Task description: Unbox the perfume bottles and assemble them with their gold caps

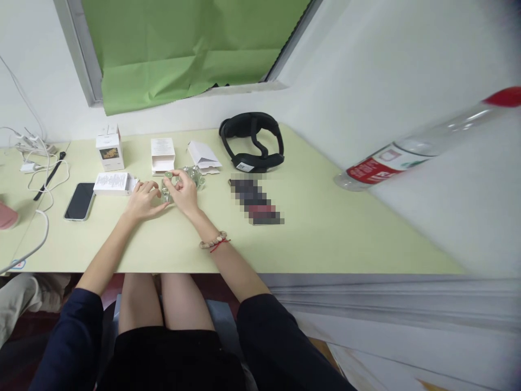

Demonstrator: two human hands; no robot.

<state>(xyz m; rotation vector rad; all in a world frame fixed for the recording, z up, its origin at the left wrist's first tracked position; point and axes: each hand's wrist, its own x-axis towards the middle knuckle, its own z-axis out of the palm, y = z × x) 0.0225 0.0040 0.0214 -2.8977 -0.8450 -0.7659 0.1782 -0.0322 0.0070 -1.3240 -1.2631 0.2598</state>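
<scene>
My left hand (143, 200) and my right hand (184, 191) meet over the pale green table (325, 233). Together they pinch a small clear item with a green cap (166, 187) between the fingertips. Right behind it lies crumpled clear plastic wrap (194, 175). My right wrist wears a bead bracelet with a red string (213, 241). A flat white box (112, 183) lies just left of my left hand.
A phone (80, 201) lies face up at the left, with white cables (38, 163) beyond it. Open white cartons (163, 155) and a small printed box (109, 152) stand behind. A black headband (252, 142) and a plastic bottle (411, 152) are at the right.
</scene>
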